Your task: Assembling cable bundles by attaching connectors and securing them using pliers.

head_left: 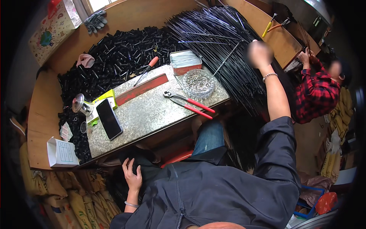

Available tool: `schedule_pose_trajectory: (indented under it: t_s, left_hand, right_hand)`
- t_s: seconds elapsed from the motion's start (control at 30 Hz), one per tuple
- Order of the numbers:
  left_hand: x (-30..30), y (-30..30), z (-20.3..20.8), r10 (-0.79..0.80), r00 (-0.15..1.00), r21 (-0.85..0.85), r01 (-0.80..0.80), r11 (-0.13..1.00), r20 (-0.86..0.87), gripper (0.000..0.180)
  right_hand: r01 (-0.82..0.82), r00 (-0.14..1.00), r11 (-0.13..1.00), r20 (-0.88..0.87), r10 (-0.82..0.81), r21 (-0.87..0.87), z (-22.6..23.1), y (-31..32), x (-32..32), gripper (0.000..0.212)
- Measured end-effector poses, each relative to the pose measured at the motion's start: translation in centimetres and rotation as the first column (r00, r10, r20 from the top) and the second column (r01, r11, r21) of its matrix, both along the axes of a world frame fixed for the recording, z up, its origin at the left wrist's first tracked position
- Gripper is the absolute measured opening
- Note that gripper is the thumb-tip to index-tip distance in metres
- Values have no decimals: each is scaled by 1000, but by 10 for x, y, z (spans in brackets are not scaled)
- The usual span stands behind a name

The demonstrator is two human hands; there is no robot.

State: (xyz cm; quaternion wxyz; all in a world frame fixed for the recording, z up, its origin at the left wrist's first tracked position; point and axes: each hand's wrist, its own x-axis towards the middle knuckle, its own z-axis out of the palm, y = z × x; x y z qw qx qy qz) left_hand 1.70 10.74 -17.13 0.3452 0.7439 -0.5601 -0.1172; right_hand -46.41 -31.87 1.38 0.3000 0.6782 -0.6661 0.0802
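My right hand [260, 53] reaches out over a large pile of long thin black rods [217, 36] at the far right of the bench. Its fingers are blurred, so whether it grips a rod cannot be made out. Down by my dark-clothed lap, my left hand [132, 175] lies with its fingers apart and nothing in them. Red-handled pincers [190, 105] rest on the speckled stone slab [141, 108] in front of me. Behind them stand a clear dish of small metal parts [198, 83] and a tin [185, 62] of thin pale sticks.
A phone [109, 119], a red bar [142, 90] and an orange-handled screwdriver [146, 70] lie on the slab. Small black parts [118, 57] heap behind it. A small white box [62, 152] stands at the left edge. Another person in red plaid [318, 93] works at right.
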Motion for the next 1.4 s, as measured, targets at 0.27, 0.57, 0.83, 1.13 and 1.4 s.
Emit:
schedule_pose_trajectory:
  t_s: [0.27,0.57,0.83,1.13,1.4]
  left_hand:
    - [1,-2,-2,-1,1000,8,1,1000,-9,37]
    - [-5,-7,2,-41,999,-8,41,999,-4,36]
    - [-4,-5,0,-60,998,-19,60,998,12,36]
    - [-7,-6,2,-61,998,-23,61,998,8,36]
    - [-20,-18,15,-147,988,-44,145,988,-38,38]
  right_hand:
    - [-64,950,993,310,29,102,42,-5,7,33]
    - [-266,920,963,309,242,36,90,-20,17,31]
    - [-155,945,987,283,163,-50,84,-27,19,29]
    - [-33,996,997,90,27,73,111,-25,26,30]
    - [-176,942,984,289,167,4,139,-41,17,41]
